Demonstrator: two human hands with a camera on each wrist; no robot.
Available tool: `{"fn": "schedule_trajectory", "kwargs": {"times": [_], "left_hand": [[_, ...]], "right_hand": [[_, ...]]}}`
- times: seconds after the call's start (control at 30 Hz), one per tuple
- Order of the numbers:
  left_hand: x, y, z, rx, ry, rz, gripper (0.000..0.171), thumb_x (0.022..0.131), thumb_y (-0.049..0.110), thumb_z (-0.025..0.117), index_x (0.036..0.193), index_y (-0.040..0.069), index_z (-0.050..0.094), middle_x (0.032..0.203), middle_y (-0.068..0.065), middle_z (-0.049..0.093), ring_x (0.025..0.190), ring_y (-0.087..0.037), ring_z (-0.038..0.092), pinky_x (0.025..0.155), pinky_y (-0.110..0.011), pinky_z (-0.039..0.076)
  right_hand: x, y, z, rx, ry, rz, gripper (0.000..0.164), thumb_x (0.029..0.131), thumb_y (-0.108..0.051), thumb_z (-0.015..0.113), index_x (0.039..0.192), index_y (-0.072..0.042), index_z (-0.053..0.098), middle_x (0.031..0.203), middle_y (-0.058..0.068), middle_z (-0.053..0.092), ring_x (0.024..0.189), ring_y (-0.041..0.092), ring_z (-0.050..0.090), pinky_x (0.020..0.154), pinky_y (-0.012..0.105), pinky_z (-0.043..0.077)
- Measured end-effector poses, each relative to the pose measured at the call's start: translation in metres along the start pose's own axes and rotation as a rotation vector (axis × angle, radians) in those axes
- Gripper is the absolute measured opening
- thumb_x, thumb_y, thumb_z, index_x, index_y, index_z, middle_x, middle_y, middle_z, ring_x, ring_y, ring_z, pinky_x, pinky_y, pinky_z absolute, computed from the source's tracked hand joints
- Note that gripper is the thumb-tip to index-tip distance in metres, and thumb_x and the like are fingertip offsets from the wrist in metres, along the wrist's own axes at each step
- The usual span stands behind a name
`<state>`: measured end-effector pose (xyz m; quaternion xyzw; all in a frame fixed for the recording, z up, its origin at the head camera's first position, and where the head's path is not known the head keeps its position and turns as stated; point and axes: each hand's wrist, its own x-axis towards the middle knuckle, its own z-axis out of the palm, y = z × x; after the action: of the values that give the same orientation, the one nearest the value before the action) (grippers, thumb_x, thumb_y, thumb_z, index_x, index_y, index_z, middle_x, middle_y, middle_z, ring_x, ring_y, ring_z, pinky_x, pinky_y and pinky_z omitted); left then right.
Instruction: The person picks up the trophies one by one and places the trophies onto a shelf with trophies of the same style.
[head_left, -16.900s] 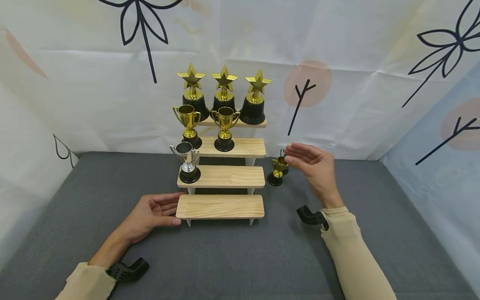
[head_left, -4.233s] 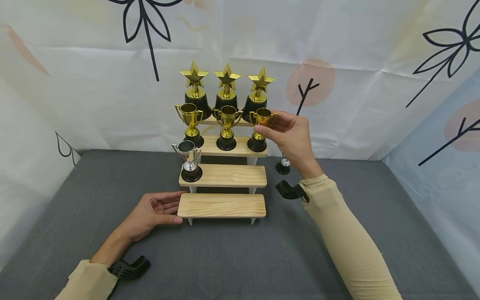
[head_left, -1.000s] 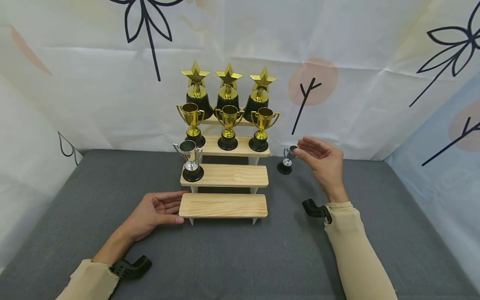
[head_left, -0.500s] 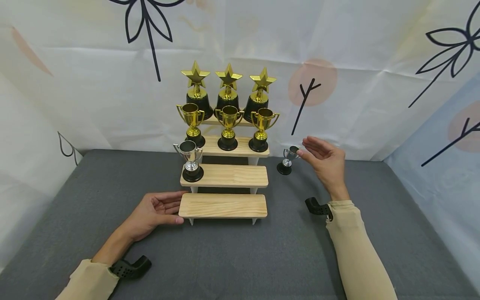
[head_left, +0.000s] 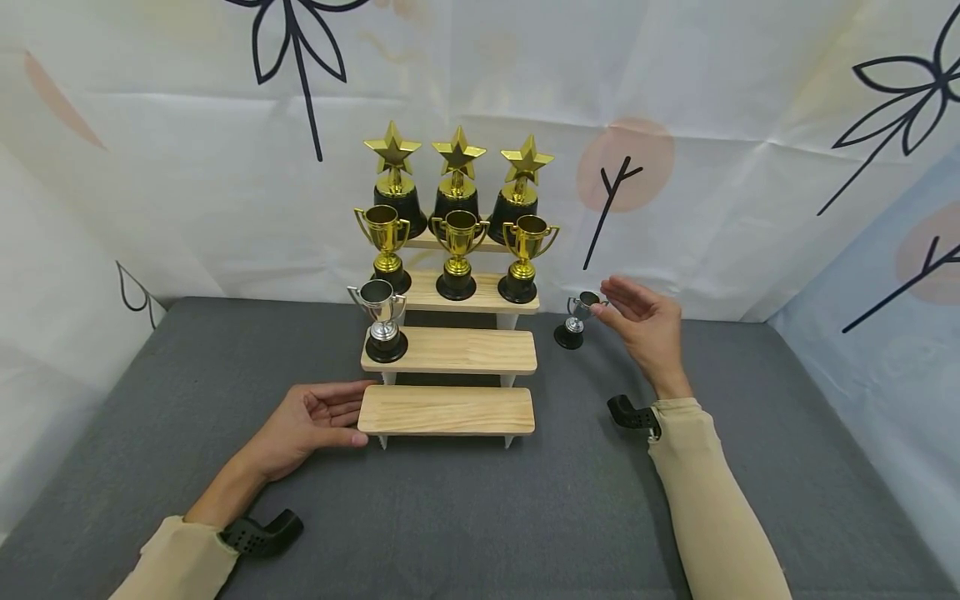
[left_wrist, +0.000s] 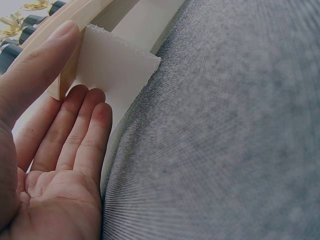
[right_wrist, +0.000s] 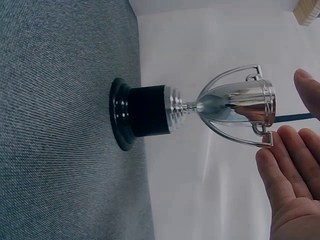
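A silver trophy cup with a black base stands upright on the table, right of a wooden stepped display stand. Beside its cup is my right hand, fingers extended; in the right wrist view the fingertips are right at one handle of the silver cup, with the thumb off the other side. My left hand lies along the left end of the lowest step. In the left wrist view its straight fingers touch the white support, and the thumb lies along the wood.
Three gold star trophies line the top step. Below them stand three gold cups, and another silver cup is at the left of the third step. A white patterned cloth hangs behind the grey table.
Earlier, a gold cup beside the silver one was moved by my right hand onto the second step's right end. That hand then went back to the silver cup; my left hand stays put.
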<state>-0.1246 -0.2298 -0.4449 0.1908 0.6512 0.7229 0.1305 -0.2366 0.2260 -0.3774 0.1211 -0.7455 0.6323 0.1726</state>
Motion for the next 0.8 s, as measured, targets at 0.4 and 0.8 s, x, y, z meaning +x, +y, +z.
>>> {"fn": "schedule_trajectory", "kwargs": {"times": [0.4,0.8], "left_hand": [[0.0001,0.002,0.0009,0.0,-0.005,0.0,0.075,0.08,-0.015,0.077,0.142,-0.024,0.036,0.142,-0.026,0.053,0.124,-0.017,0.061,0.102,-0.034,0.053],[0.0,0.0027,0.0014,0.002,-0.004,-0.001,0.075,0.08,-0.015,0.077,0.142,-0.025,0.036,0.142,-0.026,0.054,0.123,-0.017,0.062,0.102,-0.034,0.054]], "right_hand": [[-0.001,0.0061,0.0048,-0.068,-0.048,0.011,0.051,0.089,0.002,0.077,0.135,0.011,0.058,0.131,0.028,0.062,0.12,0.018,0.064,0.104,0.028,0.052],[-0.0024,0.0067,0.008,-0.09,-0.064,0.047,0.051,0.089,0.0,0.078,0.136,0.008,0.06,0.132,0.023,0.063,0.126,0.033,0.059,0.104,0.025,0.052]]}}
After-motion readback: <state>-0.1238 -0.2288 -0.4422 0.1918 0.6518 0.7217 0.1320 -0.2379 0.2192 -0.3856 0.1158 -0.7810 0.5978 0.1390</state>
